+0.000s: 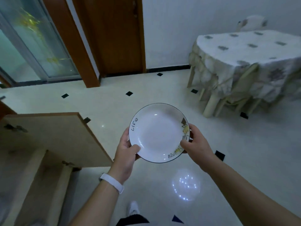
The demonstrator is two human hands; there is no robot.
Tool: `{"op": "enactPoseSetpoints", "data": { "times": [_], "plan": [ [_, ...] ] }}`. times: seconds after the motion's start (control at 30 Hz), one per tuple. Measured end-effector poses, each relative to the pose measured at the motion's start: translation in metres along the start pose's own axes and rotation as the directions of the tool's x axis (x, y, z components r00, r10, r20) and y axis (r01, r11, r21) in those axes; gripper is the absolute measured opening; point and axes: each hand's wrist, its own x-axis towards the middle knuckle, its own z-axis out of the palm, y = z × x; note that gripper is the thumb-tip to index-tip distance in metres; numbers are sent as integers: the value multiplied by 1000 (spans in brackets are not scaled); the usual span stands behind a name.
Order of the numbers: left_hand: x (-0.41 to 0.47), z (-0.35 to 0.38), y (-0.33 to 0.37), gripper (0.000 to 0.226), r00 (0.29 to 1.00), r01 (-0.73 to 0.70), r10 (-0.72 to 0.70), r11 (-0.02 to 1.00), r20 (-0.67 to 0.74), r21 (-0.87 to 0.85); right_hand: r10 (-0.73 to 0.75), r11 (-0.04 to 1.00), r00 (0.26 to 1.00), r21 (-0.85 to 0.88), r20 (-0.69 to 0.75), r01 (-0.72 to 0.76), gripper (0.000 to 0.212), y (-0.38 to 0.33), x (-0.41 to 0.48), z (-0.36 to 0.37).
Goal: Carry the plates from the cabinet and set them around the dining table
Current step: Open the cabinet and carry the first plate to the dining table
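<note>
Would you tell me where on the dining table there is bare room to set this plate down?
The dining table top looks bare across the visible cloth, from the near rounded edge to the wall side. A blurred white object sits beyond the far edge. Chairs crowd the near side below. Both the left hand and right hand hold the plate.

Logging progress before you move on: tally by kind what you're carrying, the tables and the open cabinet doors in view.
Plates: 1, the plate, held by left hand and right hand
Tables: 1, the dining table
Open cabinet doors: 1, the cabinet door
Total: 3

1 plate (158, 132), 2 hands, 1 table (254, 51).
</note>
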Motion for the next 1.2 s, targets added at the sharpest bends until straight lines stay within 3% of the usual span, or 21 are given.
{"op": "enactPoseSetpoints", "data": {
  "times": [0.4, 0.83, 1.0, 1.2],
  "plan": [
    [80, 173, 12, 76, 936, -1, -41, 993, 350, 118, 47, 989, 928, 150, -371, 10, 50, 14, 21, -147],
    [251, 316, 8, 75, 817, 83, -151, 986, 556, 145, 189, 967, 827, 245, -529, -64, 52, 6, 158, -248],
    [299, 380, 7, 73, 751, 104, -207, 975, 627, 197, 240, 960, 714, 269, -657, -75, 54, 5, 191, -280],
    [322, 456, 4, 74, 623, 103, -236, 970, 746, 220, 281, 949, 590, 311, -757, -53, 55, 4, 197, -331]
  ]
}}
